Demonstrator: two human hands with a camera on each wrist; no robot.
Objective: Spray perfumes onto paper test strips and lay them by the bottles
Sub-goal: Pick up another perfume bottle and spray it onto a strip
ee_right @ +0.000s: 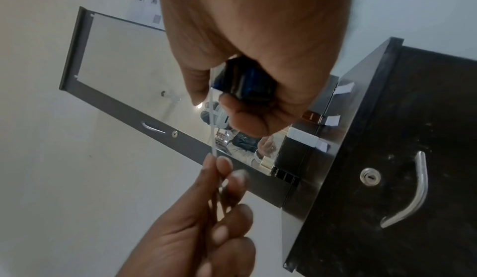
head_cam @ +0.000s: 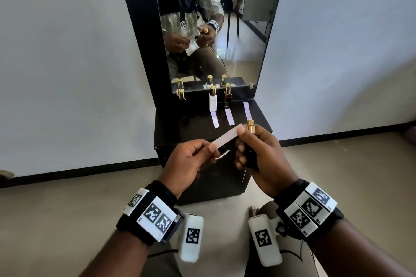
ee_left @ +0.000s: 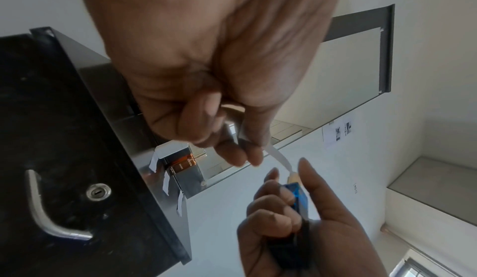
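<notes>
My left hand pinches the near end of a white paper test strip between thumb and fingers. The strip's far end reaches the gold sprayer of a dark blue perfume bottle, which my right hand grips upright, index finger raised beside the sprayer. The left wrist view shows the strip meeting the sprayer of the bottle. In the right wrist view the strip appears edge-on in front of the bottle. Both hands hover over the front edge of the black cabinet.
At the back of the cabinet top stand a white bottle, a brown bottle and a gold-capped bottle further left. Three strips lie flat there, two in front of bottles. Behind stands a mirror. A metal handle is on the cabinet front.
</notes>
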